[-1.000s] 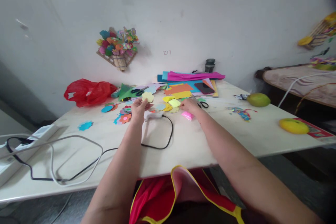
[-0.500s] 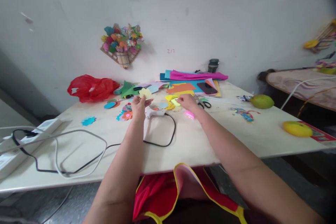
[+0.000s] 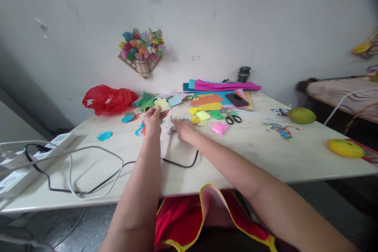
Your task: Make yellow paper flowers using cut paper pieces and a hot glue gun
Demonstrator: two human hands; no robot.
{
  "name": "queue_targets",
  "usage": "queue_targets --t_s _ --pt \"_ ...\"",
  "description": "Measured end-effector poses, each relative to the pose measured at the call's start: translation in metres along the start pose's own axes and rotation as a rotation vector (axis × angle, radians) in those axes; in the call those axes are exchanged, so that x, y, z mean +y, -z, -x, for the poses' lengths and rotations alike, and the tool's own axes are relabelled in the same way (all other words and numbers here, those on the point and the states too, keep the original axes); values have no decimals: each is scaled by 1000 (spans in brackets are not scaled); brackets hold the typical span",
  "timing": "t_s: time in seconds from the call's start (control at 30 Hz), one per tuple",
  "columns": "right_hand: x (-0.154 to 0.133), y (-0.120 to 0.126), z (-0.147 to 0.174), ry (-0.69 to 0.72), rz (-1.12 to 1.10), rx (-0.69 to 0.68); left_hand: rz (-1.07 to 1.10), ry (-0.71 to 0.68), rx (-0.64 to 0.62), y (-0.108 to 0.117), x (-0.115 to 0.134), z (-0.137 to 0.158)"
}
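Observation:
My left hand (image 3: 153,120) pinches a pale yellow paper flower (image 3: 161,104) by its lower edge, raised above the table. To its right, my right hand (image 3: 185,129) is closed around the back of a white hot glue gun (image 3: 169,126), whose handle hangs beneath the fingers and is partly hidden. A black cord (image 3: 180,164) runs from the gun across the tabletop. Blue and red paper flower cutouts (image 3: 139,129) lie behind my left wrist. Yellow packets (image 3: 202,115) and a pink packet (image 3: 219,128) rest beyond my right hand.
Black scissors (image 3: 233,118) lie right of the packets. Coloured sheets and a phone (image 3: 236,100) sit at the back. A red plastic bag (image 3: 109,99) is at the back left, a power strip (image 3: 35,165) at the left edge. Two mangoes (image 3: 301,115) stand at the right.
My right hand has moved left from the yellow packets to the glue gun and closed on it. The left hand still holds the flower, now turned more face-on. The view has shifted slightly.

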State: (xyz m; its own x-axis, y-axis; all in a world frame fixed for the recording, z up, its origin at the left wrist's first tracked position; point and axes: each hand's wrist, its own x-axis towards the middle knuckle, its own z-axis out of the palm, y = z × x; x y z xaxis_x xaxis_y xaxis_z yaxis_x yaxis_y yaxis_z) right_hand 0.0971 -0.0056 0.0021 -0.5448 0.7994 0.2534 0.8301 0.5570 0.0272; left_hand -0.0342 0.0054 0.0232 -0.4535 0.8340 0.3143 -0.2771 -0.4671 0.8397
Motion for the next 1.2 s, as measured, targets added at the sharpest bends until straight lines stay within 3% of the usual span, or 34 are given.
queue_targets --t_s 0.17,0.3,0.5,0.6,0.67,0.73,0.93,1.2 --pt "9 6 0 3 60 100 64 -39 89 5 2 -6" --pt "37 18 2 -136 37 144 116 -20 116 5 0 -5" --pt "80 24 8 -429 -141 309 63 150 23 -5 -20 8" --pt "92 17 11 -495 -245 482 -20 243 -36 -9 -31 15" --pt "97 12 12 -532 -374 527 -53 282 -75 -10 -36 18" --pt "100 8 14 -532 -565 498 -69 297 -116 -10 -39 20" --pt "103 15 30 -411 -1036 228 -102 319 -193 -6 -44 19" --pt "103 27 42 -271 -1106 72 -157 364 -290 -2 -51 16"
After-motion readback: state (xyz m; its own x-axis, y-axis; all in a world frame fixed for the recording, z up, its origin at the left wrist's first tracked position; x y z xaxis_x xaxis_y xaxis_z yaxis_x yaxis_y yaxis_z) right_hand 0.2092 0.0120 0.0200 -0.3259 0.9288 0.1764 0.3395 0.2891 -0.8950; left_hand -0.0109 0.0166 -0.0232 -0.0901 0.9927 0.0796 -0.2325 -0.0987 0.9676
